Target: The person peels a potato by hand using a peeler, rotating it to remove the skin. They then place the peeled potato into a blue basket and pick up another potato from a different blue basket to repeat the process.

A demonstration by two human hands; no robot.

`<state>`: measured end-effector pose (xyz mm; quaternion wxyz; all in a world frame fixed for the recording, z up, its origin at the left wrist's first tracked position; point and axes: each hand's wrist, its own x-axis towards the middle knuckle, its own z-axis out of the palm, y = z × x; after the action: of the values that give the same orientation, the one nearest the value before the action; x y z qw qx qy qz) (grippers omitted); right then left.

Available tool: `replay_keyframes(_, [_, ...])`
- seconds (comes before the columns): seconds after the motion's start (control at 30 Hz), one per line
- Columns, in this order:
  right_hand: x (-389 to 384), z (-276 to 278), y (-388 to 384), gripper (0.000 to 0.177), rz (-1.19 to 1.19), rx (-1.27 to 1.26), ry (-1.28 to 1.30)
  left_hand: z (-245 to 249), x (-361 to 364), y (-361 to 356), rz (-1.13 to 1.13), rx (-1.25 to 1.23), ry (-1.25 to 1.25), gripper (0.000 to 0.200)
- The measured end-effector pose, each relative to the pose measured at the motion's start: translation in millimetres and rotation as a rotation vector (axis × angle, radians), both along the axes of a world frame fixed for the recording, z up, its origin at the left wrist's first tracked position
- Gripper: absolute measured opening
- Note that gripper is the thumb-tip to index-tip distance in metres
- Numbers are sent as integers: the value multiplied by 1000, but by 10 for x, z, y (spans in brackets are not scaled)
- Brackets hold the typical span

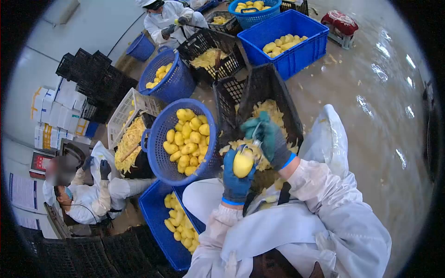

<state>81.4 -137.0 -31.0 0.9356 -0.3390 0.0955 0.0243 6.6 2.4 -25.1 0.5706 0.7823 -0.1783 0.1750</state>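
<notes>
A peeled yellow potato (243, 163) sits in my left hand (236, 178), whose gloved fingers are wrapped round it. Just above and to the right, my right hand (270, 138), in a blue-green glove, is closed round a peeler (256, 137), whose metal part shows beside the potato. Most of the peeler's handle is hidden by the fingers. Beneath both hands is a black crate (293, 111) holding potato peelings (270, 111). A blue round basket (213, 121) of peeled potatoes stands to the left of my left hand.
A blue bin (155, 215) of potatoes is at the lower left, another blue bin (303, 58) at the top. One co-worker (88, 199) sits at the left, another (169, 21) at the top. Black crates (92, 76) are stacked at the back left. A stool (342, 30) stands upper right.
</notes>
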Motion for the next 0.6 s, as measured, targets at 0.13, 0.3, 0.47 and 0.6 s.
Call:
replay_keyframes(0.13, [221, -312, -138, 43, -55, 76, 1, 59, 75, 30, -18, 164, -32, 63])
replay_keyframes(0.3, [-17, 50, 44, 43, 46, 13, -5, -42, 115, 83, -19, 88, -78, 50])
replay_keyframes(0.47, [58, -103, -36, 49, -20, 287, 40, 116, 120, 146, -32, 19, 205, 28])
replay_keyframes(0.6, [119, -324, 11, 41, 166, 157, 28, 197, 140, 99, -37, -122, 240, 27])
